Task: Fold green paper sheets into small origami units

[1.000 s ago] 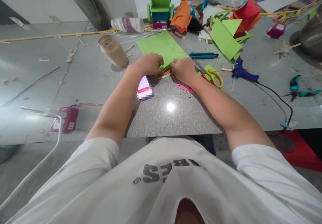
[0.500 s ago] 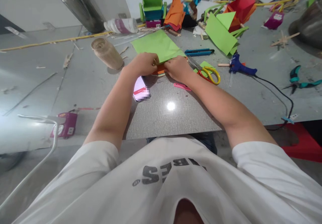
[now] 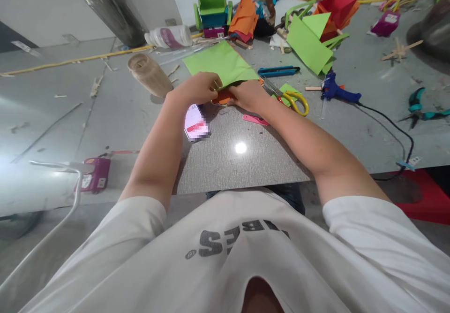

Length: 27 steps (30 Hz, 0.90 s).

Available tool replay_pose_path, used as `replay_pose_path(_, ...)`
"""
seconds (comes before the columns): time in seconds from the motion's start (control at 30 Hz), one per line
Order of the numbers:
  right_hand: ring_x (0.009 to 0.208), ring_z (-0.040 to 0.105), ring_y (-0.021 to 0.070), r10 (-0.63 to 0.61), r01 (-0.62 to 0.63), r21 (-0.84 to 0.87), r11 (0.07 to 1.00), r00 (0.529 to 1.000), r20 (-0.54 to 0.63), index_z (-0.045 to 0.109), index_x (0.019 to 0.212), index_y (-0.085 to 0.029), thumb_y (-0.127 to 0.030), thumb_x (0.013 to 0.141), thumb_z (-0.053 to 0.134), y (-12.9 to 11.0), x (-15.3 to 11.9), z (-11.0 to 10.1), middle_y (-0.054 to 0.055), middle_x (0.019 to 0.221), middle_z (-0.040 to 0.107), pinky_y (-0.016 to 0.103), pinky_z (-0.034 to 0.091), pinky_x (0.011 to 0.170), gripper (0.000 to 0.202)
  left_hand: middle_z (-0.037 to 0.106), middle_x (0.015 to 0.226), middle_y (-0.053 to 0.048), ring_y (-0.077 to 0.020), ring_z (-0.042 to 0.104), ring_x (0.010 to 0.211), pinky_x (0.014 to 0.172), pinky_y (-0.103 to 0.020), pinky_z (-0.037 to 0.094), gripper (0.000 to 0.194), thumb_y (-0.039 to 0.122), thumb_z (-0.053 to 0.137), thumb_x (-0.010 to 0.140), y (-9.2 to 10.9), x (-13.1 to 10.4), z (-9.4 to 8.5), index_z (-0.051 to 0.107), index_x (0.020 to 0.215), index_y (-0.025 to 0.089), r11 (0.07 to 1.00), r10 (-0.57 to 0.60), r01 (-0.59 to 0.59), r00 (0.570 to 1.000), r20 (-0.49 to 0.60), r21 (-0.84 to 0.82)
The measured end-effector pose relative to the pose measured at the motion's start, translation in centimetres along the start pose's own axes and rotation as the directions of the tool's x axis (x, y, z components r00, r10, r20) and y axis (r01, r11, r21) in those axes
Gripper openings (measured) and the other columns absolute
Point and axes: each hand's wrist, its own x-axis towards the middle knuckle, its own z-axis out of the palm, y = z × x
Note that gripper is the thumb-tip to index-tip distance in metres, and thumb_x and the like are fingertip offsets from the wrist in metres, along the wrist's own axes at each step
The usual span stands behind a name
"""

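Observation:
A light green sheet [image 3: 220,62] lies on the grey table, its near edge raised and curved. My left hand [image 3: 201,87] pinches that near edge with thumb and bent fingers. Beneath it shows a small strip of an orange sheet [image 3: 222,98], mostly covered by the green one. My right hand [image 3: 250,96] is closed at the orange sheet, with some fingers tucked under the green edge. Just below my left hand lies a lit phone [image 3: 194,121]. A pink cutter [image 3: 255,119] and yellow-handled scissors [image 3: 296,103] are beside my right hand.
Behind the sheet are a blue cutter [image 3: 279,71], a wooden jar [image 3: 151,74] and a white bottle [image 3: 168,36]. To the right lie a blue glue gun [image 3: 337,90] with its cord and teal pliers [image 3: 418,110]. Folded paper chairs [image 3: 212,3] stand at the back.
My right fingers have slid further under the green sheet's near edge, which now sits above them. My left hand stays at the edge. The view has shifted slightly.

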Motion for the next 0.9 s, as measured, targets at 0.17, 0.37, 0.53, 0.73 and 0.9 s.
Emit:
replay_pose_path(0.17, 0.126, 0.085, 0.0392, -0.068, 0.071, -0.107, 0.992, 0.997, 0.028, 0.084, 0.161, -0.009, -0.032, 0.133, 0.051, 0.2, -0.5, -0.4, 0.027, 0.142, 0.092, 0.045, 0.044, 0.093, 0.049, 0.091, 0.158, -0.009, -0.0366, 0.087, 0.143, 0.12, -0.045, 0.071, 0.056, 0.023, 0.076, 0.1, 0.1, -0.2, -0.3, 0.087, 0.154, 0.032, 1.0, 0.01, -0.01, 1.0, -0.004, 0.014)
replay_pose_path(0.37, 0.117, 0.083, 0.0337, -0.084, 0.094, -0.141, 0.986, 0.994, 0.073, 0.086, 0.158, -0.013, -0.01, 0.121, 0.05, 0.6, -0.5, -0.4, 0.022, 0.141, 0.093, 0.044, 0.038, 0.087, 0.051, 0.089, 0.162, -0.009, -0.0372, 0.085, 0.146, 0.121, -0.045, 0.07, 0.06, 0.027, 0.078, 0.099, 0.1, -0.5, -0.5, 0.085, 0.159, 0.033, 0.999, 0.0, -0.001, 1.0, 0.011, 0.035)
replay_pose_path(0.53, 0.123, 0.083, 0.0373, -0.091, 0.1, -0.164, 0.981, 0.994, 0.062, 0.086, 0.154, -0.007, -0.006, 0.118, 0.047, 0.3, -0.3, -0.4, 0.028, 0.139, 0.092, 0.045, 0.039, 0.091, 0.052, 0.09, 0.157, -0.008, -0.0349, 0.085, 0.138, 0.118, -0.045, 0.07, 0.057, 0.033, 0.079, 0.101, -0.3, -0.4, -0.5, 0.085, 0.158, 0.034, 1.0, -0.001, 0.001, 1.0, 0.001, 0.022)
replay_pose_path(0.73, 0.119, 0.083, 0.0382, -0.022, 0.026, -0.111, 0.994, 0.999, 0.039, 0.09, 0.148, -0.008, -0.005, 0.114, 0.048, 0.2, -0.3, -0.7, 0.028, 0.134, 0.093, 0.045, 0.046, 0.094, 0.054, 0.089, 0.16, -0.009, -0.0359, 0.086, 0.143, 0.119, -0.044, 0.069, 0.06, 0.033, 0.077, 0.099, -0.8, 0.0, -0.3, 0.084, 0.159, 0.033, 0.999, 0.018, -0.017, 1.0, -0.012, 0.045)
replay_pose_path(0.9, 0.125, 0.082, 0.0385, -0.054, 0.053, -0.121, 0.991, 0.999, 0.0, 0.089, 0.147, -0.007, -0.003, 0.113, 0.044, 0.8, -0.3, -0.4, 0.029, 0.14, 0.091, 0.046, 0.048, 0.097, 0.056, 0.088, 0.164, -0.006, -0.0328, 0.084, 0.147, 0.12, -0.039, 0.067, 0.063, 0.033, 0.076, 0.099, -1.0, 0.2, -0.1, 0.081, 0.162, 0.034, 0.998, 0.024, -0.024, 1.0, 0.0, 0.056)
